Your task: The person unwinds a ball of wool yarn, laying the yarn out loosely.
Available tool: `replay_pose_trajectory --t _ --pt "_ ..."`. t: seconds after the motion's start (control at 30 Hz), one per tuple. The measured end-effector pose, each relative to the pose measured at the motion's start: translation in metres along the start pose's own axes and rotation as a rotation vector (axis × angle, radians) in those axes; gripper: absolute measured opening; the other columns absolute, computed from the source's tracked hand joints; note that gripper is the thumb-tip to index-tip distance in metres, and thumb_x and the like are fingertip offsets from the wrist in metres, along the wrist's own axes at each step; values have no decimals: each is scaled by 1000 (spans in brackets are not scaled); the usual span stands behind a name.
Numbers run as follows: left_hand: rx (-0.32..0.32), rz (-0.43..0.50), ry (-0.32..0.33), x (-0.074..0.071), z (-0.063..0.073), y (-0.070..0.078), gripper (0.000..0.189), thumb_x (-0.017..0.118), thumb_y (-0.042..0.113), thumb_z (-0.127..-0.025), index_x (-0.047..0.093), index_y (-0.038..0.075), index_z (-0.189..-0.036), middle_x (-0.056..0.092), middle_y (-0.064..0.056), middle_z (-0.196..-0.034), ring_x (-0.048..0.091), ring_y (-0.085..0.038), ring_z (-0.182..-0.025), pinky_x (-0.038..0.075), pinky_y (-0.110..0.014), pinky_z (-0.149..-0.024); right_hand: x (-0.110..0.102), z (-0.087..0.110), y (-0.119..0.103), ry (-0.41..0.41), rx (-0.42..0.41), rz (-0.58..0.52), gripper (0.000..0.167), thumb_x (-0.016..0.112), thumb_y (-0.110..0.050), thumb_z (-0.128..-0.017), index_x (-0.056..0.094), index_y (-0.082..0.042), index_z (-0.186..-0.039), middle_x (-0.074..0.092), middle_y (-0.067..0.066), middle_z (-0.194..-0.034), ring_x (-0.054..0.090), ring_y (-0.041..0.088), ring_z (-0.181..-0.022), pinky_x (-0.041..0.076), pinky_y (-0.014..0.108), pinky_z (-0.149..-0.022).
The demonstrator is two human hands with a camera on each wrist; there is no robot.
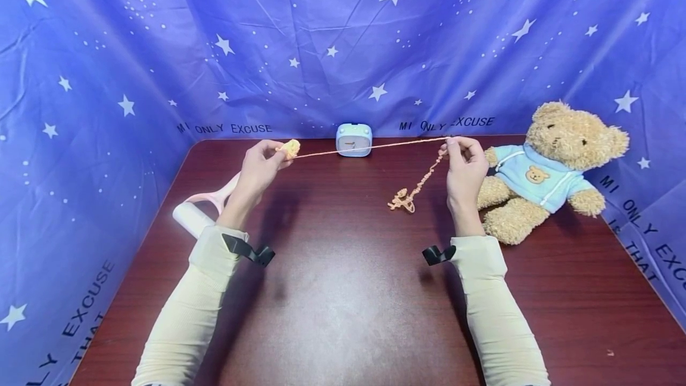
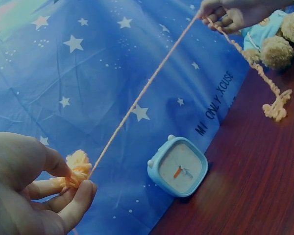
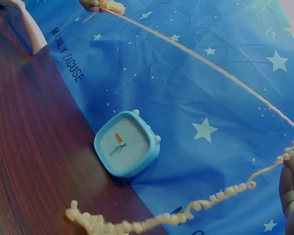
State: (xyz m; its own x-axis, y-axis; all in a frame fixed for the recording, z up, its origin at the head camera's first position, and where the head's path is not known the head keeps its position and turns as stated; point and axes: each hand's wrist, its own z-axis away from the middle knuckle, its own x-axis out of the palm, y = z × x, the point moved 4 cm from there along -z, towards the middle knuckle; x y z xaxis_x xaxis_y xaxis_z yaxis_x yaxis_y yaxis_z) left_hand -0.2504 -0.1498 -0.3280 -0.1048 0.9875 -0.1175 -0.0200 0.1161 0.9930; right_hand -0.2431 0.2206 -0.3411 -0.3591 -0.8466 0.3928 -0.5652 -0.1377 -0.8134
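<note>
Between finger and thumb my left hand (image 1: 259, 168) pinches a small wound bundle of peach yarn (image 2: 78, 169). From it a strand of yarn (image 1: 386, 145) runs taut across to my right hand (image 1: 465, 171), raised at about the same height. The right fingertips pinch that strand. Below them hangs a kinked, curly tail of yarn (image 3: 206, 200), ending in a loose tangle (image 1: 402, 200) in the head view. Both hands are held above the table (image 1: 343, 290).
A light blue alarm clock (image 1: 354, 140) stands at the table's back edge, behind the strand. A teddy bear (image 1: 552, 171) in a blue top sits right of my right hand. Beside my left forearm lies a white roller (image 1: 193, 219) with a pink handle. Starry blue cloth (image 1: 343, 28) surrounds the table.
</note>
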Motion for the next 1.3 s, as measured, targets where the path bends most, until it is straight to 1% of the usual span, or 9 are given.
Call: replay_pose_trajectory --t 0.1,0.27,0.4,0.53,0.73,0.87,1.0,1.17,1.3 --pt "6 2 11 0 -1 0 31 47 -5 -92 47 -11 -122 54 -9 -96 65 -10 -79 56 -32 -90 -3 -1 1 19 -2 9 9 65 -1 -88 67 -8 -82 65 3 -68 60 12 -62 54 22 -67" --pt "44 4 -8 -1 1 2 48 44 -9 -90 45 2 -136 47 -5 -95 58 -10 -82 58 -27 -85 -6 -3 1 35 -1 -7 10 64 0 -88 67 -8 -81 64 4 -68 60 12 -62 54 22 -67" --pt "51 18 -16 -1 2 2 38 46 -9 -89 52 -1 -125 50 -6 -97 60 -10 -83 59 -23 -81 -7 -4 0 41 0 -7 10 64 -1 -88 67 -7 -82 64 5 -68 59 12 -62 54 22 -67" --pt "25 63 2 -1 2 1 20 49 -9 -89 47 -2 -107 54 -8 -95 65 -10 -75 59 -22 -78 -9 -4 -2 40 -3 -14 9 64 0 -88 66 -6 -82 63 5 -67 59 12 -62 54 22 -66" --pt "30 124 9 -2 1 1 24 50 -9 -90 50 1 -111 56 -9 -91 64 -12 -70 60 -23 -73 -11 -4 -1 36 -9 -19 12 62 3 -88 66 -5 -80 62 4 -66 59 13 -61 52 21 -63" --pt "14 74 39 -4 2 0 11 56 0 -91 52 4 -100 62 -2 -86 67 -10 -71 60 -23 -70 -13 -4 1 37 -9 -1 12 62 2 -88 66 -6 -80 62 4 -66 59 13 -61 50 20 -61" --pt "-8 -4 85 -7 1 0 16 62 7 -90 47 12 -94 64 7 -81 68 -4 -71 59 -20 -68 -15 -4 4 37 -2 0 11 62 2 -88 65 -5 -81 62 4 -66 59 13 -61 50 20 -61" --pt "27 -21 94 -8 1 2 26 62 -2 -87 54 4 -111 60 2 -86 62 -4 -72 57 -15 -69 -16 -4 6 19 31 45 8 62 3 -88 66 -2 -83 63 2 -68 60 11 -63 50 18 -63" --pt "42 -8 61 -7 1 3 33 61 -1 -90 58 1 -122 61 -1 -92 64 -6 -79 58 -20 -80 -15 -2 8 -26 90 121 5 62 4 -87 65 1 -85 64 0 -70 60 10 -63 49 16 -62"
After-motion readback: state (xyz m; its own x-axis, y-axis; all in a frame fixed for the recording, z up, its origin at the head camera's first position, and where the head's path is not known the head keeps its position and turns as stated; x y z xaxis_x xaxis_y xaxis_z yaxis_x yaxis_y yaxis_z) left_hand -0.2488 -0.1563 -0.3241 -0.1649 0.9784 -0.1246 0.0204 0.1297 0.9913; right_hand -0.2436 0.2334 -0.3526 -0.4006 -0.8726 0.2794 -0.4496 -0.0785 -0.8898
